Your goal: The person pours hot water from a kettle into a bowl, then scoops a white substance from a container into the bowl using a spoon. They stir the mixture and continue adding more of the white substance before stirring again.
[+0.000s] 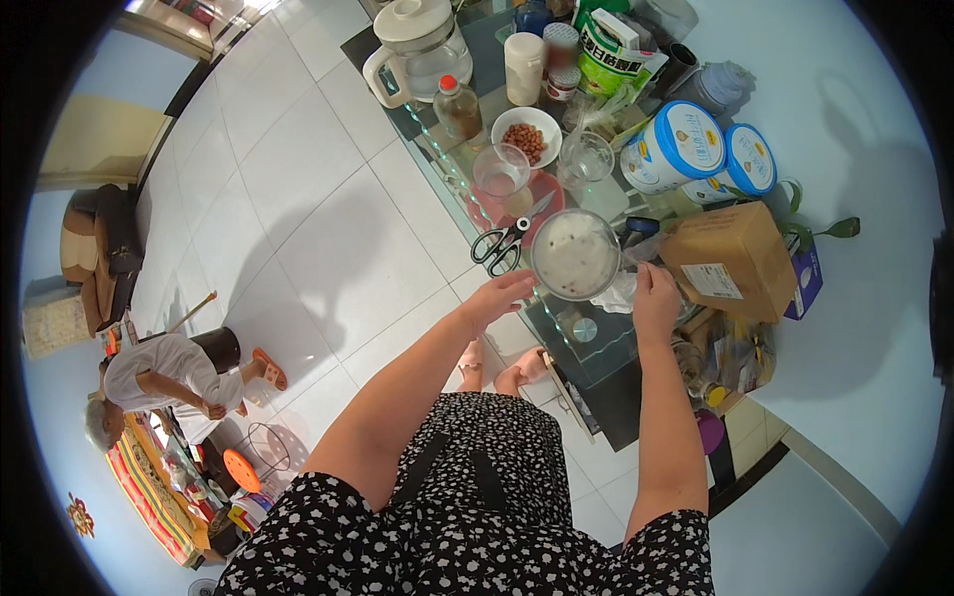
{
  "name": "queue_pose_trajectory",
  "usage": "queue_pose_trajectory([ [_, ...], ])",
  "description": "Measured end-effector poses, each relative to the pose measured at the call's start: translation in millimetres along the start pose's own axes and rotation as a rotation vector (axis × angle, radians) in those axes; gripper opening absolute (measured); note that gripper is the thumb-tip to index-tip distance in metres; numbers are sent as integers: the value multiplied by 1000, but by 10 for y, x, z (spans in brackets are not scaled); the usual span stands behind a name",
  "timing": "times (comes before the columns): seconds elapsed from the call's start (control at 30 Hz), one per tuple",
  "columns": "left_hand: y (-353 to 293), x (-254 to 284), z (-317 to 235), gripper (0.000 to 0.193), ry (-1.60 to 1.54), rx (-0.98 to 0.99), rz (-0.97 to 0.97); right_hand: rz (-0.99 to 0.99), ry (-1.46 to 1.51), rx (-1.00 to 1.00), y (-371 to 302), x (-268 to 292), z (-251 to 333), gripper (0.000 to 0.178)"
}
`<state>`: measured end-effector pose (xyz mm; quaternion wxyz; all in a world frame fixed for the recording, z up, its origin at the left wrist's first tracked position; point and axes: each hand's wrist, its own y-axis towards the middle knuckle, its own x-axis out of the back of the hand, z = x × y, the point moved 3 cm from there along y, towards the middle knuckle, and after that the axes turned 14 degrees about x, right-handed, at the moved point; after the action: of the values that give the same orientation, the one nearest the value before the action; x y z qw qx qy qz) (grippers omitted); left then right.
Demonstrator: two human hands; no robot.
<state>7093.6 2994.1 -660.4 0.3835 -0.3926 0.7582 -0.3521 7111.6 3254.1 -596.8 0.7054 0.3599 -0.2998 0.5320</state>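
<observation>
A round clear tub (576, 254) with whitish contents and several dark specks stands on the glass-topped table in front of me. My left hand (500, 300) is at the tub's near left edge, fingers stretched out; whether they touch its rim is hard to tell. Right of the tub, my right hand (656, 302) is closed with fingertips pinched, beside crumpled white film (618, 292); what it holds, if anything, is hidden. Black-handled scissors (509, 241) lie open-bladed left of the tub, across a pink-red plate (544, 187).
Clear cups (501, 171), a bowl of peanuts (527, 137), a red-capped bottle (457, 109) and a glass kettle (422, 60) stand farther back. Blue-lidded cans (676, 147) and a cardboard box (730, 260) line the right. A person (169, 372) sits at the far left.
</observation>
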Motion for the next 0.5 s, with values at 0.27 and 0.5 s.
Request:
queue_pose_trajectory([
  [0.27,-31,1,-21,57,9,9,4,39,-75,78,-43,247,107,18],
  [0.5,-70,25,-39,57,2,10,9,119,-52,147,-307,341,276,15],
])
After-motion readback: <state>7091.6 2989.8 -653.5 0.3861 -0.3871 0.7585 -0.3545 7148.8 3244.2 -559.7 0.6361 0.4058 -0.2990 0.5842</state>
